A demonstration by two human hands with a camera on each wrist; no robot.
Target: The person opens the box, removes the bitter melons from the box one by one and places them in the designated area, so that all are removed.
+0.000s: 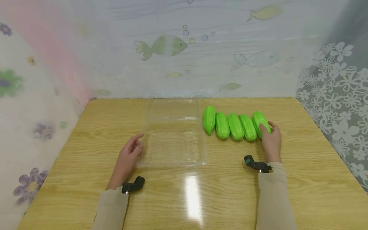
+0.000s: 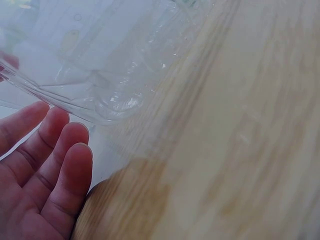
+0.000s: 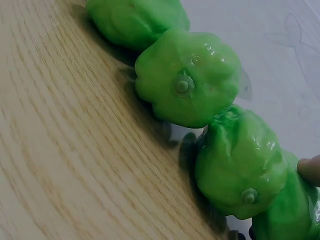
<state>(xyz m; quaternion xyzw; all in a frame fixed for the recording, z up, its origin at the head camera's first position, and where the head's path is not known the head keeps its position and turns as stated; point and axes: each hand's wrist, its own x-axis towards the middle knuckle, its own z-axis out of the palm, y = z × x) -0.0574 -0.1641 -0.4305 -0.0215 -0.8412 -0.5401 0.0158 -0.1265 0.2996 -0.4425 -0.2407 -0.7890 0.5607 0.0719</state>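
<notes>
At the right end of a row of glossy, bright green ridged gourds (image 1: 236, 127), my right hand (image 1: 271, 140) grips the last gourd (image 1: 258, 118). Its thumb lies on the near left side and its fingers reach round the right. In the right wrist view, neighbouring gourds show their blunt ends with small round nubs, and a fingertip (image 3: 311, 170) presses the held gourd (image 3: 285, 220). My left hand (image 1: 131, 152) is beside the left edge of a clear plastic clamshell box (image 1: 172, 164). Its fingers are loosely bent, tips close to the box rim (image 2: 95, 119); whether they touch is unclear.
The box's raised lid (image 1: 174, 108) leans back toward the wall, its hinge across the middle. Everything stands on a wood-grain table (image 1: 227, 191). A sheet with printed fish (image 1: 169, 46) rises behind it, and flowered sheets (image 1: 31, 185) flank the sides.
</notes>
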